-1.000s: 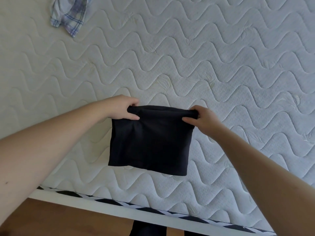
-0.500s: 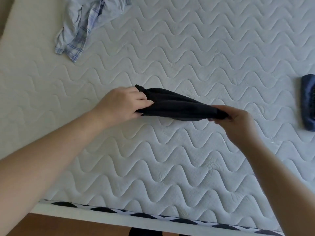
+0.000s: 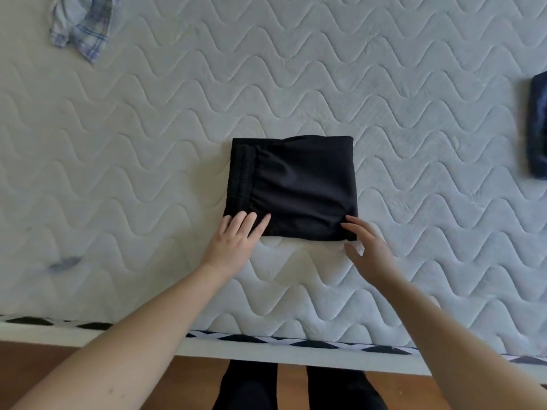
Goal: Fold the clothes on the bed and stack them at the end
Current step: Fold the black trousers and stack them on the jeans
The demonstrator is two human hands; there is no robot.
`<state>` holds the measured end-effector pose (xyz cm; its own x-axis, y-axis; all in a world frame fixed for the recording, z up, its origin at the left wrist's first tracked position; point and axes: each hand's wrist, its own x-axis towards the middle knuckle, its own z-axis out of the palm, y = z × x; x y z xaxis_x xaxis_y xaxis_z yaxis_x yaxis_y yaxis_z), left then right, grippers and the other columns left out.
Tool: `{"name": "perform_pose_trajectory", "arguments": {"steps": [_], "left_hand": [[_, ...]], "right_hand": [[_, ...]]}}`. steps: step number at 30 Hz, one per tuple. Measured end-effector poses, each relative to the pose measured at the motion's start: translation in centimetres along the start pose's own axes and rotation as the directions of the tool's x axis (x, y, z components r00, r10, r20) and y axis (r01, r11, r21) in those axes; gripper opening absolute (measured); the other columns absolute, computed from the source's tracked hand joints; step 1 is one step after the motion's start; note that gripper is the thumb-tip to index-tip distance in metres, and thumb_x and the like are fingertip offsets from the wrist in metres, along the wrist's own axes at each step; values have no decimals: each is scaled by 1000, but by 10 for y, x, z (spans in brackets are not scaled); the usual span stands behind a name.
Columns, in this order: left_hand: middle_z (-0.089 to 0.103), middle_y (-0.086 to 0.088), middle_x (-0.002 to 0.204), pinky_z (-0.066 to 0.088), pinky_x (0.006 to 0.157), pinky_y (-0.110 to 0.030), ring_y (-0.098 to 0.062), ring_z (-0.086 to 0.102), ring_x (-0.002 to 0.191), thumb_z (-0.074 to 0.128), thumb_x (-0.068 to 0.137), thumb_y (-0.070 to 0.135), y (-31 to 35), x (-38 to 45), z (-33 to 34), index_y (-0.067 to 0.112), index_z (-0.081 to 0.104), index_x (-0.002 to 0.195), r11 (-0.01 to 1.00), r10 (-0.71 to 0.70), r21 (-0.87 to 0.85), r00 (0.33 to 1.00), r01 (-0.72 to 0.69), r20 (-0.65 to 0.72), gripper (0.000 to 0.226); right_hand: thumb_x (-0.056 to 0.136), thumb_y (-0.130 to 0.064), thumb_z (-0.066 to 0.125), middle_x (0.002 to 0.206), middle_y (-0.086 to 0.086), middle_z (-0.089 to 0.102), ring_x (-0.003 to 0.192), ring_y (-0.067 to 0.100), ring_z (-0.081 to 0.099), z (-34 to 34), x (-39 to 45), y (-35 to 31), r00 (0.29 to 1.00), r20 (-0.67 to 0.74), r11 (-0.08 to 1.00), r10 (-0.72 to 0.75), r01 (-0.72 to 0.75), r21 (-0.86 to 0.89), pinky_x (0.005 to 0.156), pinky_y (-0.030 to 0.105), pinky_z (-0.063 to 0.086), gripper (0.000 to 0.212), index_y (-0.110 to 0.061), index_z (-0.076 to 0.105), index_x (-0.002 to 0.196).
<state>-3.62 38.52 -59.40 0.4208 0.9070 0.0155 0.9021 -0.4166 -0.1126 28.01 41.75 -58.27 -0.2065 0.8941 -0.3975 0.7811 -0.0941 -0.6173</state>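
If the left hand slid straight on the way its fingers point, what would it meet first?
The left hand already touches the near left corner of the folded black garment; going on, its fingers would probably cross that garment towards its elastic waistband.

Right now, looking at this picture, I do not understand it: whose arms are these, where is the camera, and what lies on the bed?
No machine here: a person wears a camera on the head, looking down at their own arms. The left hand rests flat, fingers straight, on the near-left corner of a folded black garment lying on the white quilted mattress. The right hand touches its near-right corner with relaxed fingers. Nothing is lifted. A crumpled plaid shirt lies far left, and a dark blue cloth at the right edge.
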Motion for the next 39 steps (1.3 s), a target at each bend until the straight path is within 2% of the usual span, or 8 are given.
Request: {"name": "perform_pose_trajectory", "arguments": {"steps": [4,7,10,13,15,21,29,39], "left_hand": [[64,-7,100,50,74,-42,-30,61,90,54,94,31,-5,9,-9,15,70,114,963,-70,-267,994,45,-85,31],[59,-9,94,50,70,-44,-31,58,82,64,90,27,-19,37,-21,11,69,98,799,-377,-523,925,297,-51,18],[50,-13,123,46,91,-46,-32,51,111,70,86,39,-36,63,-19,15,54,129,474,-679,-550,683,687,268,52],[40,-6,139,42,103,-38,-22,49,119,76,78,48,-50,80,-11,18,31,146,11,-629,-567,446,824,637,88],[51,0,130,48,95,-37,-18,55,112,81,74,47,-56,84,-5,18,38,139,-156,-547,-563,404,811,734,83],[73,10,103,53,67,-19,-6,70,90,82,76,36,-64,87,1,31,64,100,-302,-300,-599,523,741,798,31],[68,25,107,50,86,-26,3,65,100,75,68,46,-47,86,-44,53,56,106,-224,-357,-760,674,610,646,43],[68,16,110,48,86,-29,-4,65,103,70,76,48,-7,89,-216,49,55,110,-205,-287,-844,794,496,536,37]], "right_hand": [[94,-29,62,121,-14,48,109,10,54,-3,19,-15,977,-139,974,160,-134,181,88,22,41,33,-26,57,126],[92,-39,63,129,-11,46,112,6,53,-11,44,-27,924,-168,890,344,-264,372,86,25,47,50,-28,45,138],[89,-48,65,130,-11,51,112,8,54,-20,67,-40,912,-42,830,409,-352,431,76,22,48,70,-25,33,148],[86,-56,65,118,-15,52,102,10,54,-23,82,-44,929,3,885,371,-355,300,81,27,46,71,-23,40,143],[86,-59,63,103,-17,55,87,8,55,-23,91,-46,930,9,907,366,-359,219,67,22,41,61,-22,48,132],[89,-53,61,92,-21,57,84,3,56,-21,101,-38,939,4,899,344,-331,288,60,20,38,36,-31,50,116],[89,-52,58,94,-30,62,87,-8,60,-43,73,-30,965,-120,882,235,-159,444,74,23,47,12,-52,49,96],[89,-49,57,92,-17,65,86,1,62,-168,-46,-70,949,-256,827,185,-10,562,77,29,47,14,-40,55,99]]}}
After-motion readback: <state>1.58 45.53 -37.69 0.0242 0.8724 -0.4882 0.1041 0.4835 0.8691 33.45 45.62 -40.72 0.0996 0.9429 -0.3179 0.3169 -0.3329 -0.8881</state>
